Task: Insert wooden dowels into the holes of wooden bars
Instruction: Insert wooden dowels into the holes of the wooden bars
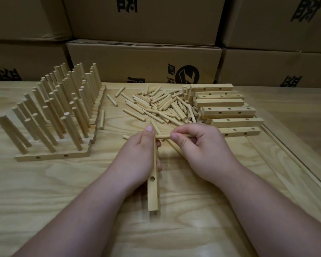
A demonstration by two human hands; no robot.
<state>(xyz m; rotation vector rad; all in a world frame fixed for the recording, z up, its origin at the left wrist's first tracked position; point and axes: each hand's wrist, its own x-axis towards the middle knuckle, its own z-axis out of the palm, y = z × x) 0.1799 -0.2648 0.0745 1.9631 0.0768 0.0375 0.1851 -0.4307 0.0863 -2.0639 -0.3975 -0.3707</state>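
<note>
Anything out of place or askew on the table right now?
Nothing damaged. A few stray dowels lie apart from the loose pile, beside the finished bars. The left hand grips a bar; the right hand pinches a dowel.

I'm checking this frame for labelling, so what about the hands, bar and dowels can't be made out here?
- Held bar, head view: its upper holes are hidden by the left hand.
- Held dowel: whether its tip is in a hole is hidden by the left thumb; its other end is hidden by the right hand.
- Loose dowels: overlapping, uncountable.
</note>
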